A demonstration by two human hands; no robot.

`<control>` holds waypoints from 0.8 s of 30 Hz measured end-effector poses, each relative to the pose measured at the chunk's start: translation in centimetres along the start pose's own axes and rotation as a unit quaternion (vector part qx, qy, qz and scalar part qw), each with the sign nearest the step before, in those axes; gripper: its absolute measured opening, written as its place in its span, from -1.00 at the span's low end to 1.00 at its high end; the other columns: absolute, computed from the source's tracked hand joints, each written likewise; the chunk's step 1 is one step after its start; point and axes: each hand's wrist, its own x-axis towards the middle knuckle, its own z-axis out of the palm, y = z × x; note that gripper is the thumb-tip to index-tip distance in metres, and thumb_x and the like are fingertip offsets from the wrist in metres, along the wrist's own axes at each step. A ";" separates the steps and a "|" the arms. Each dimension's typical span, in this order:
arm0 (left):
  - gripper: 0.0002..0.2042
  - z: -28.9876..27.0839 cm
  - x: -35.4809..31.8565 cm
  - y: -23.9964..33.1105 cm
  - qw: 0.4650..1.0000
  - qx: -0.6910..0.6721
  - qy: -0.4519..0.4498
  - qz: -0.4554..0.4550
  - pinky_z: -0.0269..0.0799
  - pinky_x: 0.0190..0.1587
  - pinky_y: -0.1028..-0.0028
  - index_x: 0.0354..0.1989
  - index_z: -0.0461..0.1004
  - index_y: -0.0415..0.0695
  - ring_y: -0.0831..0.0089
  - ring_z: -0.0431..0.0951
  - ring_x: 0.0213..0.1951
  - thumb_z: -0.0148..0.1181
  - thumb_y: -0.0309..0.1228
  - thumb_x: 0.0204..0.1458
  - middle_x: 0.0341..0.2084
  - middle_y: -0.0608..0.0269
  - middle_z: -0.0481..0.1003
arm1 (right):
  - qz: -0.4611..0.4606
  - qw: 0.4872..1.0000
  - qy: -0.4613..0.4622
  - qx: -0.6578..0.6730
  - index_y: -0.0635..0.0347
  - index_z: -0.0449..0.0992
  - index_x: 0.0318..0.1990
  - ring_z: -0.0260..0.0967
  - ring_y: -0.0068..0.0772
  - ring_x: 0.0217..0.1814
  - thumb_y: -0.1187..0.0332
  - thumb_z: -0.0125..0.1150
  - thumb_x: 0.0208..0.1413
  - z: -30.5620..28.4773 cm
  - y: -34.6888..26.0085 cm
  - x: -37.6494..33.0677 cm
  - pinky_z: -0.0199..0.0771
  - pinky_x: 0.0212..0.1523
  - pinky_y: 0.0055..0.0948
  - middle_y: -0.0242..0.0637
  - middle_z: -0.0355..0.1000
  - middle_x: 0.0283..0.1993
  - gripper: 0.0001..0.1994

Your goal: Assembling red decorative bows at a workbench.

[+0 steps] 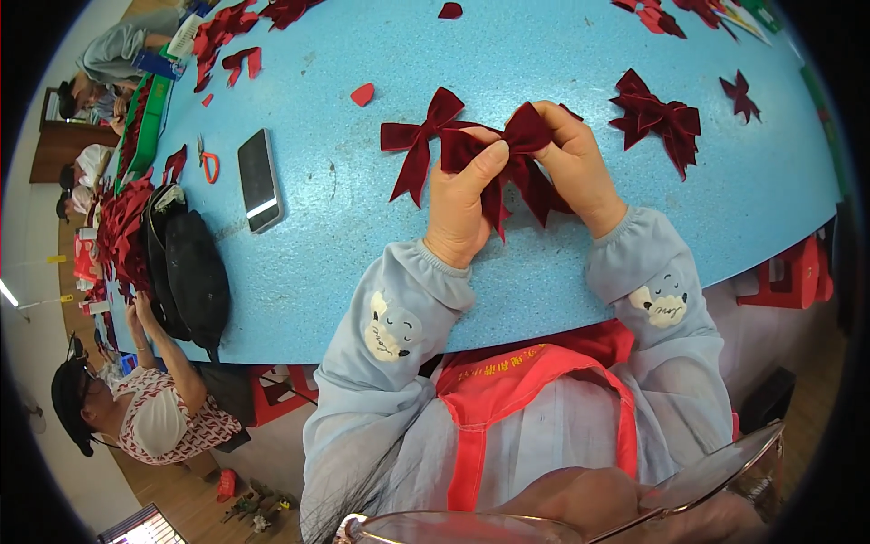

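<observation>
Both hands work a dark red velvet bow [507,154] just above the blue table [362,236]. My left hand [460,195] pinches the bow's left loop, thumb pressed on the fabric. My right hand [573,159] grips the right loop and knot from behind. The bow's tails hang down between my hands. A second dark red bow [419,138] lies flat right beside my left hand, touching the held one. I wear pale blue sleeve covers and a red apron.
A finished bow [660,120] lies to the right, a smaller one [740,95] beyond. A phone [258,179], orange-handled scissors [208,163] and a black bag [186,272] sit at left. Red fabric scraps [362,93] dot the far table. A person [154,399] works at lower left.
</observation>
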 end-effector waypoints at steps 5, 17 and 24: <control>-0.84 0.4 -0.3 0.3 0.999 0.020 -0.011 -0.023 0.37 -0.36 0.51 -0.26 0.39 -0.18 0.53 0.43 -0.44 0.17 -0.51 -0.03 -0.44 0.27 0.46 | -0.015 0.982 0.062 -0.176 0.27 0.43 -0.20 0.30 -0.67 -0.27 0.50 0.01 0.07 -0.2 0.1 0.0 0.32 -0.21 -0.63 -0.43 0.40 -0.33 -0.85; -0.81 0.0 0.1 -0.1 0.997 0.068 0.022 0.028 0.42 -0.35 0.53 -0.19 0.39 -0.20 0.53 0.47 -0.38 0.14 -0.45 0.02 -0.42 0.31 0.47 | 0.160 0.976 -0.013 0.150 0.27 0.44 -0.15 0.37 -0.58 -0.27 0.40 0.13 0.06 -0.6 -0.3 0.2 0.40 -0.20 -0.59 -0.40 0.43 -0.27 -0.79; -0.85 -0.8 0.6 0.0 0.999 0.013 0.047 -0.008 0.39 -0.31 0.59 -0.21 0.43 -0.19 0.62 0.45 -0.34 0.08 -0.43 0.07 -0.36 0.35 0.49 | 0.151 0.967 0.046 0.199 0.22 0.46 -0.14 0.38 -0.61 -0.28 0.40 0.14 0.05 -0.4 0.2 0.1 0.39 -0.24 -0.61 -0.41 0.45 -0.24 -0.79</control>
